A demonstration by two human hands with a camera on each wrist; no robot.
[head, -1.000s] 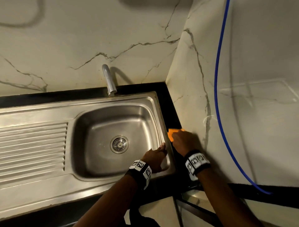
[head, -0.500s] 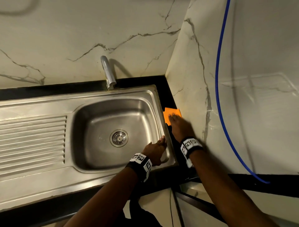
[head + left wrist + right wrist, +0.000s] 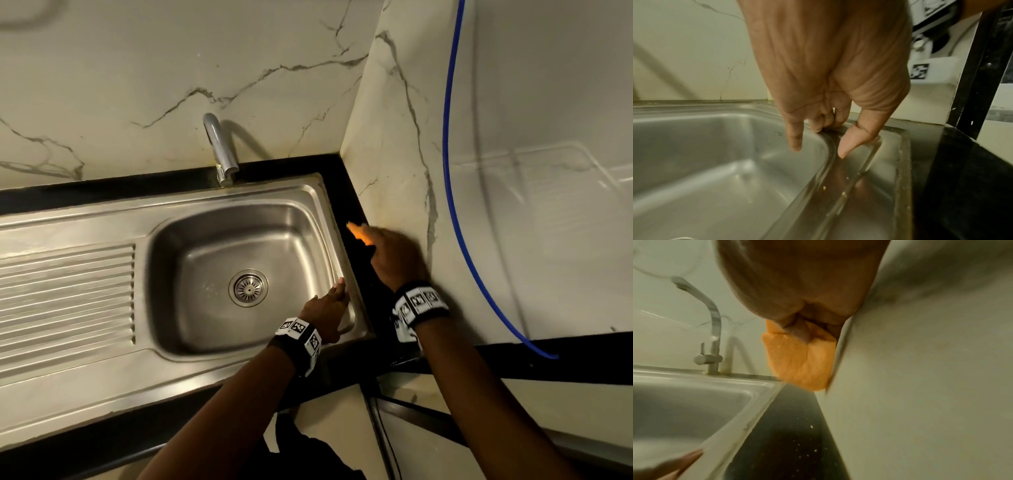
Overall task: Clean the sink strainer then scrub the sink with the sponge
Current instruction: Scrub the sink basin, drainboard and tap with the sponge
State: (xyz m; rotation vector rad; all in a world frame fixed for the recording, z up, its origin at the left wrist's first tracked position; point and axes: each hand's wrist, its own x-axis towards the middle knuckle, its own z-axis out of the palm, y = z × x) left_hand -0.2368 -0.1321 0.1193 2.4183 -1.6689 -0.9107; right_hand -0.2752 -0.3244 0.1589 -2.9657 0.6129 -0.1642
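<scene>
Head view shows the right hand lifted over the black counter strip at about 3 o'clock from the sink, pinching the orange sponge. From the right wrist, the thumb presses into the sponge's top, creasing it; the other fingers sit hidden behind it. The sponge hangs nearly upright, long axis running up and down, free end pointing down toward the counter, one edge close against the marble wall. The left hand braces on the sink rim at 4 o'clock, thumb and curled fingers touching the steel, holding nothing. The strainer sits in the drain at the basin's centre. I judge the step goes best by bringing the sponge toward 9 o'clock into the basin, flattening its broad face before scrubbing.
</scene>
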